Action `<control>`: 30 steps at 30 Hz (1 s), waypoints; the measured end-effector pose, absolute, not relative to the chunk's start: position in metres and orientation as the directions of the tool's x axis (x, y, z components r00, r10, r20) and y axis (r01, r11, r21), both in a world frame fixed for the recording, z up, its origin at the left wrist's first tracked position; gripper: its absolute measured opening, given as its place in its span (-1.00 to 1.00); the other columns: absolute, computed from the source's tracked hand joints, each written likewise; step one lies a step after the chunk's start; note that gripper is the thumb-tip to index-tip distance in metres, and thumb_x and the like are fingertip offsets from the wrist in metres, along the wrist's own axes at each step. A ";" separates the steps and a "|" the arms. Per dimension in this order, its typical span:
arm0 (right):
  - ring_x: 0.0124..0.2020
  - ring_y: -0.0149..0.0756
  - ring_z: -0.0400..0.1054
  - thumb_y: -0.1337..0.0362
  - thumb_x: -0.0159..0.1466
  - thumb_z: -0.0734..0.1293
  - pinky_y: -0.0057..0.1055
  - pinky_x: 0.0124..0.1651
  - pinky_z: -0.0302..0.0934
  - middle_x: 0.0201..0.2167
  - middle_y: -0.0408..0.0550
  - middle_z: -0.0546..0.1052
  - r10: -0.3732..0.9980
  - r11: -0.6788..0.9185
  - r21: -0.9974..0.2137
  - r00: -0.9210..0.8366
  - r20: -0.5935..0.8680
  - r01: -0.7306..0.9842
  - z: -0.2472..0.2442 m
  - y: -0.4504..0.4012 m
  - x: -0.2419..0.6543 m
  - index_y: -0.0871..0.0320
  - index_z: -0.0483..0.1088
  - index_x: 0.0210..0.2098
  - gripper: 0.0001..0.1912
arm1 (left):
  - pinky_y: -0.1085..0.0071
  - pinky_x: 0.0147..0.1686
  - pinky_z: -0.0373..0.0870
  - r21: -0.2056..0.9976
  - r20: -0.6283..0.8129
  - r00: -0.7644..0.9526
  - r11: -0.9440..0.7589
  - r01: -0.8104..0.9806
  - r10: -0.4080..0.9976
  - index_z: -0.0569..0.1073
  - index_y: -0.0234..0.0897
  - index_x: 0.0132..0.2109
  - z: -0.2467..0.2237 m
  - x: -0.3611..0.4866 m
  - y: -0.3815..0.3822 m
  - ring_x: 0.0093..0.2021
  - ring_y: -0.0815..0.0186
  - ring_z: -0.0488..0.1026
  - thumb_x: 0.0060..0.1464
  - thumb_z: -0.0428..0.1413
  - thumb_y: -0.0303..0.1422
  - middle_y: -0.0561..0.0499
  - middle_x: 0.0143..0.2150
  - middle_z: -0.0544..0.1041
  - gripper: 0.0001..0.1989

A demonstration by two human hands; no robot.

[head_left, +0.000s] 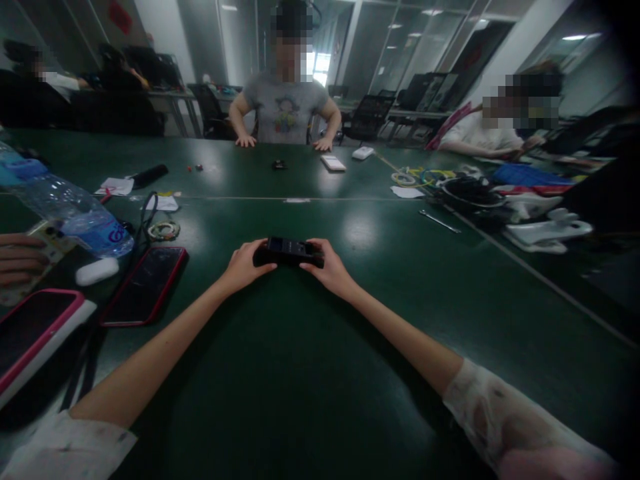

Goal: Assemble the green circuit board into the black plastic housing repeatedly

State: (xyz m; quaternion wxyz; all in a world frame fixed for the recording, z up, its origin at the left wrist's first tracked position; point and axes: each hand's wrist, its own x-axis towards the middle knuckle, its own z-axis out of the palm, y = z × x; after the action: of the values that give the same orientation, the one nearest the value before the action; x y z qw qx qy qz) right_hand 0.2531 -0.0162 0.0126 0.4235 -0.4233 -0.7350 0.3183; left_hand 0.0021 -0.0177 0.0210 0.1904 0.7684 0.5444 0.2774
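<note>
A small black device [289, 249], boxy and with what looks like a little screen on its top, is held between my two hands over the green table [300, 347]. My left hand [247, 263] grips its left end, thumb along the near side. Around the right end closes my right hand [330, 267], its thumb also on the near side. What kind of device it is, I cannot make out. To the left of my left hand lies a phone in a red case [147, 287], with a beaded bracelet [164, 231] behind it.
At left are a water bottle [103, 230], a white earbud case [97, 271], a pink-cased phone [37, 330] and another person's hand [20, 261]. A wrench [439, 221], cables [420, 177] and white clamp-like pieces [547, 230] lie right. A person [285, 100] stands opposite, hands on the table.
</note>
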 end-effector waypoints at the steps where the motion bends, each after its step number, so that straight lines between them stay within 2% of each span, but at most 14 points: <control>1: 0.10 -0.12 0.35 0.35 0.15 0.43 -0.01 0.15 0.30 0.03 0.04 0.41 0.893 0.438 -0.828 -0.278 0.355 0.350 0.013 -0.016 0.253 0.08 0.19 0.05 -0.47 | -0.03 0.16 0.23 0.600 0.211 0.253 -0.330 0.728 0.944 0.25 -0.19 0.25 0.021 0.002 -0.018 0.21 -0.02 0.31 0.06 0.22 -0.14 -0.17 0.19 0.42 -0.35; 6: 0.08 -0.13 0.36 0.35 0.15 0.43 0.00 0.15 0.31 0.02 0.03 0.41 0.898 0.428 -0.847 -0.257 0.359 0.314 0.013 -0.016 0.252 0.06 0.19 0.03 -0.48 | -0.08 0.18 0.21 0.633 0.170 0.231 -0.286 0.719 0.958 0.25 -0.25 0.25 0.022 0.002 -0.018 0.22 -0.03 0.31 0.08 0.19 -0.11 -0.23 0.21 0.38 -0.35; 24: 0.10 -0.15 0.35 0.33 0.16 0.43 -0.02 0.17 0.27 0.05 0.03 0.41 0.883 0.453 -0.828 -0.291 0.367 0.330 0.009 -0.014 0.256 0.06 0.19 0.06 -0.48 | -0.07 0.18 0.21 0.630 0.187 0.238 -0.302 0.716 0.953 0.26 -0.26 0.24 0.024 0.003 -0.020 0.22 -0.02 0.32 0.08 0.19 -0.13 -0.23 0.20 0.40 -0.37; 30: 0.07 -0.17 0.38 0.35 0.15 0.44 -0.03 0.18 0.27 0.00 0.01 0.44 0.883 0.456 -0.830 -0.278 0.378 0.322 0.009 -0.015 0.254 0.07 0.19 0.05 -0.47 | -0.04 0.15 0.27 0.616 0.221 0.242 -0.328 0.717 0.945 0.29 -0.25 0.21 0.022 0.003 -0.019 0.18 -0.01 0.36 0.06 0.21 -0.12 -0.22 0.16 0.44 -0.38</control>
State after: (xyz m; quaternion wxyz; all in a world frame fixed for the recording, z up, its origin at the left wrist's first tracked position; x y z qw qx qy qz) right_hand 0.2540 -0.0145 0.0094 0.4380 -0.4115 -0.7321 0.3206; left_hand 0.0025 -0.0188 0.0221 0.1988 0.7626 0.5446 0.2870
